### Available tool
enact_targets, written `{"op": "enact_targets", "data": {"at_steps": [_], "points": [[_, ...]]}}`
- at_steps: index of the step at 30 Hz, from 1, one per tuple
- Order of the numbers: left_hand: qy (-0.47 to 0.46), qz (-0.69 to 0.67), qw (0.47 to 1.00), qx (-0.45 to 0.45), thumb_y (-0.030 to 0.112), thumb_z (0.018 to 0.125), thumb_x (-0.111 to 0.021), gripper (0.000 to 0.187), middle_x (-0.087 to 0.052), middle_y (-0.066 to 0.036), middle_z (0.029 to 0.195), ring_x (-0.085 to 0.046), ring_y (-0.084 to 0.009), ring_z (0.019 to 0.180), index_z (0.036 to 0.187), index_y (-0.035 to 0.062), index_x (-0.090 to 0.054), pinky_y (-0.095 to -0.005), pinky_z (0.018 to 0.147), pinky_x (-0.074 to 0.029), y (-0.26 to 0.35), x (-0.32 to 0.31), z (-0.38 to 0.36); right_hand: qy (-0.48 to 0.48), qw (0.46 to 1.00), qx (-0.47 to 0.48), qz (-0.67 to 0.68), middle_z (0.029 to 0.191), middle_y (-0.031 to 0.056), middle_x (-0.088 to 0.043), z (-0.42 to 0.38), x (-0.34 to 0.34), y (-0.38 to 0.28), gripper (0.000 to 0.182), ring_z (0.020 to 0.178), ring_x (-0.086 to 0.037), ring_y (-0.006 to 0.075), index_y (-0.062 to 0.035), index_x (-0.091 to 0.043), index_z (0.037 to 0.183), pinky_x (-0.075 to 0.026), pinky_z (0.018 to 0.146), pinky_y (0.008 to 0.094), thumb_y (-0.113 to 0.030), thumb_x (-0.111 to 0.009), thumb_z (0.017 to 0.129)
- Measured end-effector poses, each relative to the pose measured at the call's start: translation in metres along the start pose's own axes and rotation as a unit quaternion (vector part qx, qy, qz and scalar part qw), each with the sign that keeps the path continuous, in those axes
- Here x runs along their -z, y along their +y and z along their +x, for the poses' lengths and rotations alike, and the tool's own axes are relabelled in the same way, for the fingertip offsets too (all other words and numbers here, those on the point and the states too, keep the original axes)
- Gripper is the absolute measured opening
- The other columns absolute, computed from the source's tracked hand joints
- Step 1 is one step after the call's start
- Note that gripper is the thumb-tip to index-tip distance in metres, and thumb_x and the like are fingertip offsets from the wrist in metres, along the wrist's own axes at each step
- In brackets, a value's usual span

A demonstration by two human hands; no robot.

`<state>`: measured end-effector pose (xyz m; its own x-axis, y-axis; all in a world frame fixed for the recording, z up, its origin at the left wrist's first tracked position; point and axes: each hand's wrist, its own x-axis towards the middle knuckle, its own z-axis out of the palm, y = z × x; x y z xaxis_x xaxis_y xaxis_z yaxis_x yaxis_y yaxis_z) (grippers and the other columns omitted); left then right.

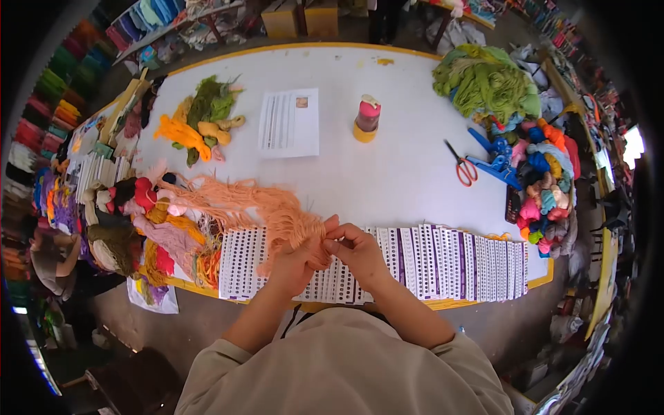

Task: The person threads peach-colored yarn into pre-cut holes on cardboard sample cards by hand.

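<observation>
A loose skein of peach yarn [242,197] trails from the left of the table to my hands. My left hand [294,266] is closed around its bunched right end, thumb uppermost. Beside it, my right hand [361,254] pinches at the edge of the same bunch, fingertips touching the yarn; any single strand between them is too fine to make out. Under both hands lies a long row of overlapping white punched cards [443,263], some with purple strips, along the table's near edge.
Mixed yarn bundles [169,235] crowd the left. Green and orange hanks [204,117], a printed sheet [289,123] and a pink-and-yellow cylinder [367,119] lie farther back. Red-handled scissors [465,171], a blue tool [494,160], small yarn balls [550,187] and a green yarn heap [487,83] are right.
</observation>
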<state>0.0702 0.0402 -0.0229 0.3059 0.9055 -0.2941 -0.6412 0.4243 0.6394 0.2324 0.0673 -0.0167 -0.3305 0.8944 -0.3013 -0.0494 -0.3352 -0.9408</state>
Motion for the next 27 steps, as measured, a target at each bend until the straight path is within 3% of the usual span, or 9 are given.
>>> {"op": "enact_targets", "data": {"at_steps": [4, 9, 14, 25, 27], "points": [[-0.046, 0.014, 0.998, -0.028, 0.027, 0.099, -0.051, 0.045, -0.061, -0.009, 0.121, -0.056, -0.0144, 0.103, 0.133, -0.0029, -0.05, -0.0276, 0.082, -0.046, 0.006, -0.008, -0.013, -0.003, 0.995, -0.025, 0.092, 0.083, -0.0002, -0.062, -0.018, -0.005, -0.009, 0.011, 0.067, -0.048, 0.0051, -0.0046, -0.062, 0.098, -0.041, 0.062, 0.0211, -0.013, -0.064, 0.09], [-0.035, 0.021, 0.998, -0.037, 0.027, 0.101, -0.046, 0.041, -0.062, -0.007, 0.112, -0.056, -0.0123, 0.097, 0.129, -0.002, -0.054, -0.027, 0.082, -0.044, 0.011, -0.02, -0.026, 0.016, 0.984, -0.055, 0.169, 0.082, -0.001, -0.062, -0.039, -0.015, -0.024, 0.01, 0.064, -0.045, 0.0051, -0.0062, -0.061, 0.099, -0.039, 0.06, 0.0207, -0.014, -0.061, 0.092], [-0.011, 0.052, 0.998, -0.016, 0.029, 0.1, -0.047, 0.042, -0.061, -0.006, 0.113, -0.055, -0.0103, 0.099, 0.127, -0.0015, -0.056, -0.0256, 0.082, -0.044, 0.009, -0.026, -0.036, 0.025, 0.995, 0.017, 0.097, 0.081, -0.0028, -0.061, -0.042, -0.027, -0.012, 0.009, 0.068, -0.049, 0.004, -0.0064, -0.064, 0.093, -0.038, 0.06, 0.0195, -0.014, -0.064, 0.09], [0.019, 0.056, 0.996, -0.071, 0.026, 0.1, -0.043, 0.041, -0.061, -0.01, 0.118, -0.056, -0.016, 0.105, 0.124, -0.005, -0.056, -0.0316, 0.092, -0.044, 0.016, -0.033, -0.041, 0.028, 0.984, -0.007, 0.174, 0.081, -0.0028, -0.062, -0.051, -0.03, -0.024, 0.006, 0.068, -0.051, 0.0031, -0.0084, -0.064, 0.091, -0.04, 0.057, 0.0198, -0.014, -0.065, 0.089], [-0.03, 0.02, 0.997, -0.064, 0.028, 0.101, -0.043, 0.042, -0.06, -0.011, 0.122, -0.056, -0.0171, 0.109, 0.125, -0.0054, -0.054, -0.0316, 0.093, -0.044, 0.02, -0.031, -0.042, 0.037, 0.977, -0.016, 0.211, 0.08, -0.0023, -0.062, -0.052, -0.027, -0.027, 0.006, 0.065, -0.05, 0.0033, -0.0086, -0.064, 0.09, -0.04, 0.055, 0.0196, -0.015, -0.065, 0.089]]}}
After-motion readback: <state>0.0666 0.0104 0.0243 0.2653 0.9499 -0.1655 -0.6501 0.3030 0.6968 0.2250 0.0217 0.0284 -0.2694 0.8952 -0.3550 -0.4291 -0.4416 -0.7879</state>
